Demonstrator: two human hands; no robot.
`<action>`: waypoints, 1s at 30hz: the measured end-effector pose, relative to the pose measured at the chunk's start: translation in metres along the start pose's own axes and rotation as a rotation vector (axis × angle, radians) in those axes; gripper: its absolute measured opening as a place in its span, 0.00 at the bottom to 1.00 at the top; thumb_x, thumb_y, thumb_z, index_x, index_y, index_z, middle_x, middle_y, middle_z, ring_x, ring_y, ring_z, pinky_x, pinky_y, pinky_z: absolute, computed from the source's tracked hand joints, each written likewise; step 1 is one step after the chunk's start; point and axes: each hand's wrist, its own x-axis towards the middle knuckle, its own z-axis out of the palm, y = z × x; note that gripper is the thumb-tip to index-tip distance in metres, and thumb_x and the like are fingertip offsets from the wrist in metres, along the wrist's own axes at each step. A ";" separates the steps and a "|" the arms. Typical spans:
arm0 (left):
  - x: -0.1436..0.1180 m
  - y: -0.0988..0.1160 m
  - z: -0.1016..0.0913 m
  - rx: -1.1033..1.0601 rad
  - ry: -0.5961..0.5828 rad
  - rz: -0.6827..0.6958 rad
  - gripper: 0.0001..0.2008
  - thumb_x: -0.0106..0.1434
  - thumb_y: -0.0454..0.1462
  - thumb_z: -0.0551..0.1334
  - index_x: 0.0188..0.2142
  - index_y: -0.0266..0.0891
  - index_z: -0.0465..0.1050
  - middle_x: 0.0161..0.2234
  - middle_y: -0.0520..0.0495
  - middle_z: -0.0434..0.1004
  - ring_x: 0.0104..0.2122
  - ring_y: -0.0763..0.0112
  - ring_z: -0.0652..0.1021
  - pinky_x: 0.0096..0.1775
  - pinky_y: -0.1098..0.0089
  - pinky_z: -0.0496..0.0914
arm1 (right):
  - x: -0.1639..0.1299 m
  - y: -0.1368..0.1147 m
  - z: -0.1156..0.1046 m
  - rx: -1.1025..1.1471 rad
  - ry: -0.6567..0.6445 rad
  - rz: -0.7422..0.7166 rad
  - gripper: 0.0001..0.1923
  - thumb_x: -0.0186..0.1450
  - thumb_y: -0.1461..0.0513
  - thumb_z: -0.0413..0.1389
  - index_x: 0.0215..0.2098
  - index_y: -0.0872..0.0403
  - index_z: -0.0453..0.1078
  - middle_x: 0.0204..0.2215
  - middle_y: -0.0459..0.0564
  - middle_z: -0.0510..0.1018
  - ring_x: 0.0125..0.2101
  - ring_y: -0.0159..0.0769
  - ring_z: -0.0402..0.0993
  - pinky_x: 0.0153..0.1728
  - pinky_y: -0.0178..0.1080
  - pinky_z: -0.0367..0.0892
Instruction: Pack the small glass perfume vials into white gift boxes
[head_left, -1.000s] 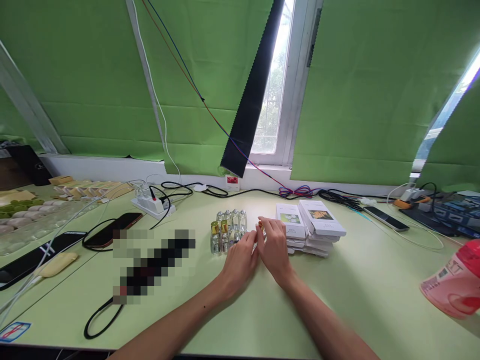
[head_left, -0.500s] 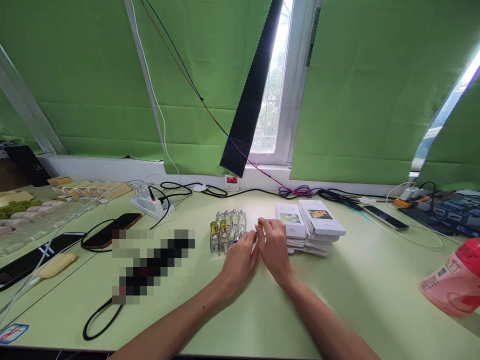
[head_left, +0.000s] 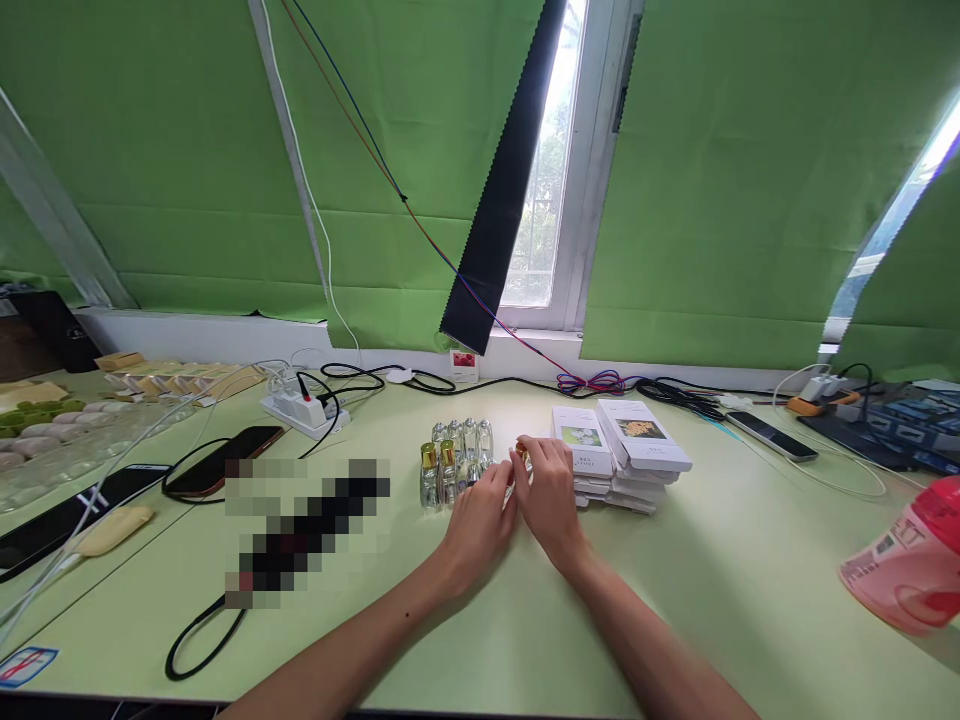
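My left hand [head_left: 480,515] and my right hand [head_left: 551,500] meet at the fingertips, both closed. A gold cap [head_left: 521,452] peeks out among the right fingers. It looks like the top of a small glass bottle held between both hands, though its body is mostly hidden by my fingers. Just left of my hands stand several small clear glass bottles in a close group. Two at the front left wear gold caps, such as this gold-capped bottle [head_left: 428,475]. Farther back are clear-topped bottles [head_left: 470,440]. White printed boxes [head_left: 645,445] lie in two stacks beside my right hand.
On the left of the table [head_left: 360,640] lie phones [head_left: 225,460], a blurred-out dark item [head_left: 315,530] with a cord, and a power strip [head_left: 304,408]. Cables [head_left: 480,385] run along the wall. A phone [head_left: 772,436] and a pink container [head_left: 904,565] are on the right.
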 end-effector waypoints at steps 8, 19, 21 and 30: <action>0.000 0.002 0.000 0.007 -0.005 -0.010 0.08 0.67 0.30 0.52 0.42 0.41 0.66 0.42 0.43 0.78 0.38 0.60 0.80 0.38 0.66 0.69 | 0.000 0.000 0.001 0.008 0.009 -0.013 0.10 0.72 0.66 0.50 0.46 0.54 0.72 0.38 0.53 0.81 0.42 0.43 0.73 0.50 0.46 0.63; 0.001 0.001 -0.001 -0.014 0.003 0.000 0.07 0.68 0.31 0.52 0.42 0.41 0.66 0.44 0.43 0.78 0.40 0.60 0.80 0.38 0.65 0.70 | 0.000 0.001 0.001 0.004 0.007 -0.016 0.10 0.73 0.65 0.49 0.45 0.54 0.72 0.36 0.53 0.80 0.41 0.43 0.72 0.48 0.45 0.63; 0.000 0.001 -0.001 -0.017 -0.002 -0.003 0.06 0.69 0.32 0.52 0.42 0.41 0.66 0.44 0.42 0.78 0.40 0.60 0.80 0.38 0.65 0.70 | 0.000 0.002 0.001 0.008 0.003 -0.015 0.10 0.74 0.65 0.49 0.45 0.53 0.72 0.36 0.52 0.80 0.41 0.43 0.72 0.47 0.45 0.63; 0.000 0.000 0.001 -0.020 -0.002 0.003 0.06 0.69 0.32 0.52 0.42 0.41 0.66 0.44 0.42 0.78 0.40 0.60 0.79 0.39 0.64 0.70 | -0.001 0.001 0.000 0.027 -0.002 0.004 0.09 0.74 0.63 0.49 0.45 0.53 0.72 0.36 0.52 0.79 0.41 0.43 0.71 0.47 0.45 0.64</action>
